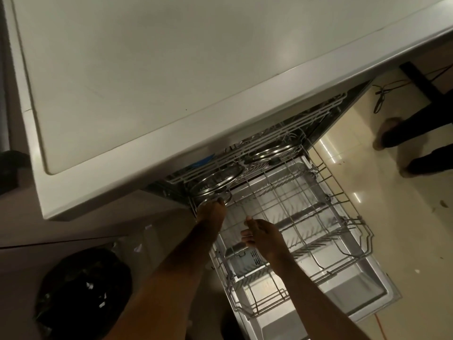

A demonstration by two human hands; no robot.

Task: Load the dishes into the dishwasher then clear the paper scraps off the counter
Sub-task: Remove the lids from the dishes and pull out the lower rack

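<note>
The dishwasher stands open below the white counter, its door lowered flat. The lower wire rack is pulled out over the door and holds no dishes that I can see. Steel plates stand in the rack under the counter edge, and another steel dish sits further right. My left hand reaches to the rack's back left corner and grips the rim of a steel plate. My right hand hovers over the lower rack with fingers loosely spread, holding nothing.
A bin lined with a black bag, with white paper scraps inside, stands on the floor at the lower left. Small paper scraps lie near it. Another person's legs stand at the right on the glossy tile floor. Cables trail near a dark table leg.
</note>
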